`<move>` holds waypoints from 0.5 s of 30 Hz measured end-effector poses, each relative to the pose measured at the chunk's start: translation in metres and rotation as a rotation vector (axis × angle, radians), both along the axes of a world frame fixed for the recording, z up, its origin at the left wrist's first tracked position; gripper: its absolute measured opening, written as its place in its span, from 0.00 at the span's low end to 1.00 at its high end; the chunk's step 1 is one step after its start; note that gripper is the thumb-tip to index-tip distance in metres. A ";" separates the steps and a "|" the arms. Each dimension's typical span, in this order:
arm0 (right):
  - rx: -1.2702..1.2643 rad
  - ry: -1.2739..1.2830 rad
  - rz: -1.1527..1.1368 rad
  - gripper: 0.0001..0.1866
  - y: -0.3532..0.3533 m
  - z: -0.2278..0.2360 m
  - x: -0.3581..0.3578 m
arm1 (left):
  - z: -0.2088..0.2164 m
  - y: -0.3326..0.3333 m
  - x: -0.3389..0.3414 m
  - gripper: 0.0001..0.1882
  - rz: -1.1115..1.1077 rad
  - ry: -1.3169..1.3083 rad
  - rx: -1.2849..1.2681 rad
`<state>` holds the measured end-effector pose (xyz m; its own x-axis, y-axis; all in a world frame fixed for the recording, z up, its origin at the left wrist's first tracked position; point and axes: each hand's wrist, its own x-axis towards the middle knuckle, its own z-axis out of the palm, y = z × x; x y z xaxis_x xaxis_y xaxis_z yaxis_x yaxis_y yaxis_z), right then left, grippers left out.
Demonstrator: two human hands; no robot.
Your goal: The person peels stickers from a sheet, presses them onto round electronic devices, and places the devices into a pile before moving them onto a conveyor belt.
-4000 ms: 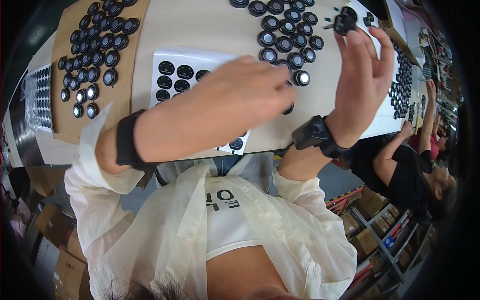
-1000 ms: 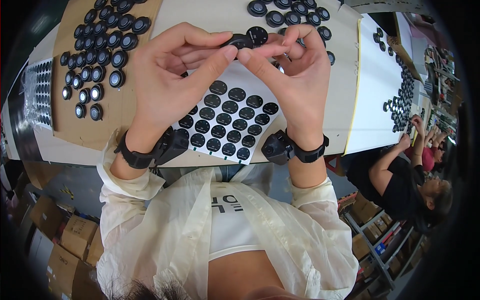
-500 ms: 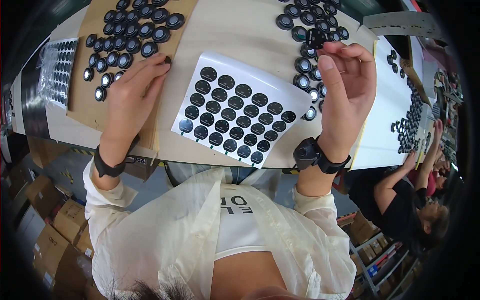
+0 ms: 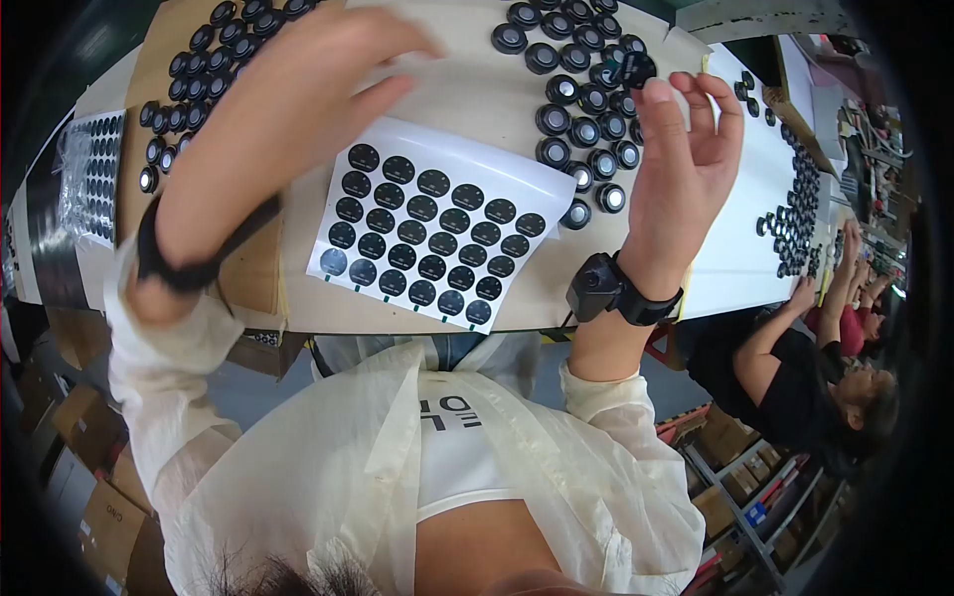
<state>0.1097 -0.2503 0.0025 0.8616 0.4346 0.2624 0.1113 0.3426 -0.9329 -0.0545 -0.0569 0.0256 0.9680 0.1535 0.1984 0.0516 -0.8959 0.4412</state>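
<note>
A round black sticker (image 4: 633,70) is pinched at the fingertips of my right hand (image 4: 686,149), above the right-hand group of black round knobs (image 4: 584,129). These knobs have pale centres. My left hand (image 4: 333,74) is blurred over the far left of the table; its thumb and fingers stand apart, with nothing visible between them. Between my arms lies a white sheet (image 4: 422,219) bearing rows of round black stickers, its far edge curling up. The left forearm and hand hide part of the other group of black knobs (image 4: 204,74).
Cardboard (image 4: 253,273) lies under the left knobs. At the far left is another sticker sheet (image 4: 102,179) beside clear plastic. More black knobs (image 4: 800,214) are on the white surface at right, where a co-worker in black (image 4: 770,358) is at work. Cardboard boxes (image 4: 109,526) stand below left.
My left hand has swung up and to the right, away from the left knobs, and its thumb and fingers have parted. The right hand still holds the sticker. The whole view has shifted slightly.
</note>
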 end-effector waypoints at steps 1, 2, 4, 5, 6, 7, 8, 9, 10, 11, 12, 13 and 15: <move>-0.036 -0.004 0.020 0.20 -0.001 -0.001 -0.001 | 0.000 0.000 0.023 0.14 -0.101 -0.012 -0.036; -0.072 -0.008 0.038 0.20 -0.001 -0.002 -0.001 | -0.006 -0.002 0.042 0.15 -0.076 0.007 -0.053; -0.107 -0.019 0.049 0.19 -0.002 -0.004 0.000 | -0.023 -0.001 0.065 0.17 -0.057 0.020 -0.068; -0.100 0.006 0.075 0.20 -0.001 -0.005 -0.001 | -0.031 0.001 0.072 0.16 -0.071 0.046 0.017; -0.096 0.034 0.093 0.21 0.000 -0.007 -0.001 | -0.035 0.000 0.081 0.16 -0.093 0.074 0.099; -0.091 0.062 0.112 0.21 0.001 -0.008 -0.001 | -0.038 0.000 0.086 0.16 -0.113 0.102 0.182; -0.090 0.061 0.103 0.21 0.001 -0.008 -0.002 | -0.041 0.001 0.088 0.16 -0.121 0.100 0.183; -0.076 0.095 0.129 0.21 0.001 -0.006 -0.003 | -0.043 0.004 0.087 0.16 -0.124 0.087 0.165; -0.062 0.129 0.158 0.21 0.001 -0.005 -0.005 | -0.044 0.007 0.084 0.15 -0.124 0.076 0.147; -0.049 0.166 0.177 0.21 0.000 -0.004 -0.007 | -0.045 0.010 0.081 0.15 -0.133 0.066 0.126; -0.051 0.169 0.167 0.21 0.000 -0.004 -0.009 | -0.043 0.012 0.075 0.15 -0.143 0.068 0.123; -0.030 0.192 0.193 0.22 0.000 -0.004 -0.011 | -0.036 0.012 0.066 0.14 -0.130 0.146 -0.297; 0.009 0.238 0.250 0.22 0.000 -0.004 -0.014 | -0.023 0.005 0.050 0.14 -0.109 0.226 -0.724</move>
<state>0.0957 -0.2501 -0.0012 0.7665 0.6382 0.0715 -0.1976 0.3402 -0.9194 -0.0048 -0.0523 0.0025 0.9903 0.0708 -0.1199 0.1381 -0.3926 0.9093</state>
